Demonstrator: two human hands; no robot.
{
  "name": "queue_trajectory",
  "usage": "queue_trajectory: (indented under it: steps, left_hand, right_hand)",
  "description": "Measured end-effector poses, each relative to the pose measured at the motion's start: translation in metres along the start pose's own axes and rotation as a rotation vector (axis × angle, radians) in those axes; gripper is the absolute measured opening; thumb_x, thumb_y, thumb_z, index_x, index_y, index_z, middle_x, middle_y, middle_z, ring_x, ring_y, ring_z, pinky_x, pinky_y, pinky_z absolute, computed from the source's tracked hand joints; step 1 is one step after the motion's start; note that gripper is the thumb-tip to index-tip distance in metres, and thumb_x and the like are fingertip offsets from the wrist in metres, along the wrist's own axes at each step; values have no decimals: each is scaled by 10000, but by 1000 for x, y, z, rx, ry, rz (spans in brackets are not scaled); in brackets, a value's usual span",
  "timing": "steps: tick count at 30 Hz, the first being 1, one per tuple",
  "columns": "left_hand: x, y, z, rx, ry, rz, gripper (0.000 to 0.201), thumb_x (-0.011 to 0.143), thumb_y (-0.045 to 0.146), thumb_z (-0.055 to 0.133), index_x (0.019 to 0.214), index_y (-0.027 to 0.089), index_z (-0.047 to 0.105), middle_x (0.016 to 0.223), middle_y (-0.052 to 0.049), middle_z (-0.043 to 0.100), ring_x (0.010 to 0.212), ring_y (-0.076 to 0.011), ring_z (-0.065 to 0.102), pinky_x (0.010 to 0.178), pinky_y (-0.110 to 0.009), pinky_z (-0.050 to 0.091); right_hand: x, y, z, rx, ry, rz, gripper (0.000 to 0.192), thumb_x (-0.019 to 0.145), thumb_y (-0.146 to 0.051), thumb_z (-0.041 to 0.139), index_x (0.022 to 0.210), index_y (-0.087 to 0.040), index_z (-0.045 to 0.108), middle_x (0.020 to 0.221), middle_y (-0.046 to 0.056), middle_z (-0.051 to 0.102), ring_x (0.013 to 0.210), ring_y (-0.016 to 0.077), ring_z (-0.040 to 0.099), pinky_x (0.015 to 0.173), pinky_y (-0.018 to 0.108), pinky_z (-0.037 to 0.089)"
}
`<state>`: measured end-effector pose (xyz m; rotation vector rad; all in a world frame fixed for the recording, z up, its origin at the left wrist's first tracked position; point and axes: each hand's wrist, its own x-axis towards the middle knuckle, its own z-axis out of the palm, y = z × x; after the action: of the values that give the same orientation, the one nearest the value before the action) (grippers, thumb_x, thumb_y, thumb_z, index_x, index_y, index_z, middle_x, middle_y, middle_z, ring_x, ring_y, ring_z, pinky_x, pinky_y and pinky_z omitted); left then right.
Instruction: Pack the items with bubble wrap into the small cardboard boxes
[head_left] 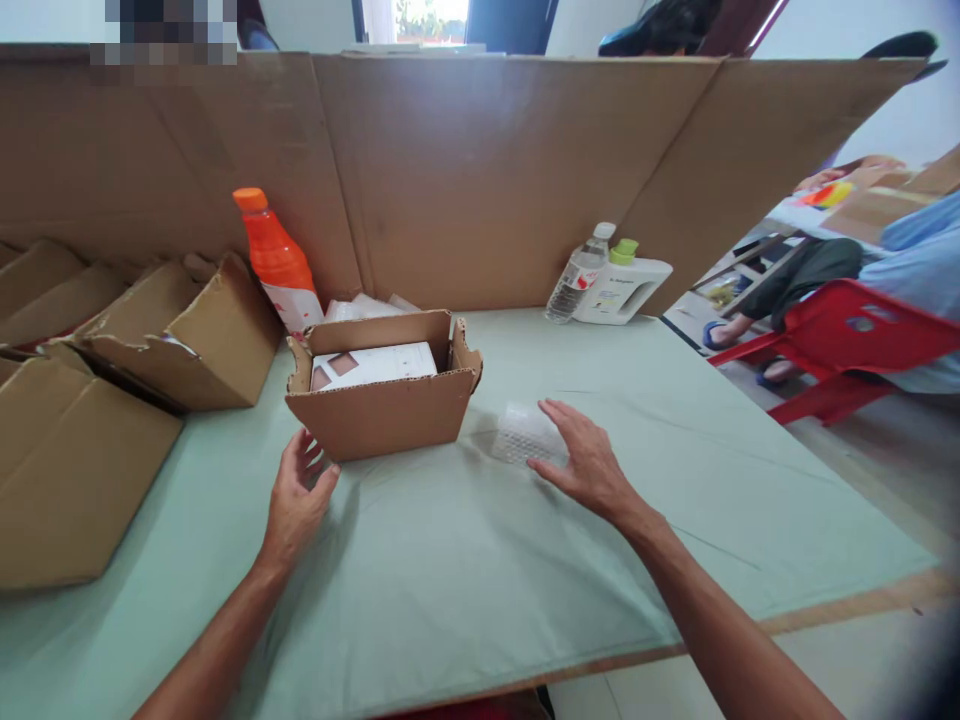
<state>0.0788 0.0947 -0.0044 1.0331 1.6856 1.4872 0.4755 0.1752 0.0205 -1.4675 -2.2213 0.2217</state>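
Hands (589, 465) curve half-open, empty, by a carton (382, 420) and bubble wrap (520, 435), orange bottle (277, 252) behind, boxes (90, 475) left.

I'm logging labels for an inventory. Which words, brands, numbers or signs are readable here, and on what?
No text reads clearly.
White jug: dark lettering, too small to read.
Clear bottle: label with a red mark, too blurred to read.
Orange bottle: pale label, nothing legible.
White box inside the cardboard box: no readable words.
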Motion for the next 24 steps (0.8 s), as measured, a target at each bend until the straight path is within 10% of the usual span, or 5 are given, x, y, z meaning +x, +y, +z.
queue_trajectory:
  steps: [9, 16, 20, 24]
  left_hand:
    - [-24, 12, 5, 136, 56, 117, 653, 824, 316, 674, 1431, 249, 446, 1420, -127, 549, 1324, -280, 516, 1120, -484, 397]
    - [-109, 22, 35, -119, -360, -135, 733, 741, 377, 754, 1398, 205, 477, 1369, -154, 570, 1173, -277, 612, 962, -426, 522]
    - [-114, 31, 53, -343, -366, -361, 909, 693, 427, 785, 1450, 126, 380, 1033, -96, 666, 843, -194, 644, 705, -302, 537]
    - [-113, 29, 46, -297, -173, -370, 860, 700, 387, 779, 1429, 117, 411, 836, -3, 627, 716, -141, 581, 649, -250, 481]
  right_hand:
    - [2, -13, -6, 514, -51, 287, 435, 889, -554, 573, 1091, -193, 709, 993, 71, 754, 873, 241, 677, 788, 347, 517]
    - [-46, -92, 22, 1304, -406, 475, 583, 778, -694, 691, 995, -153, 727, 827, 61, 701, 702, 164, 574, 635, 273, 458]
    - [-57, -120, 40, 1275, -594, 415, 628, 865, -692, 584, 1221, -180, 658, 1013, 88, 704, 807, 187, 617, 664, 287, 499]
    - [-70, -118, 37, 1180, -520, 261, 777, 856, -681, 596, 1477, -240, 439, 1468, 162, 506, 1163, 270, 604, 811, 356, 552]
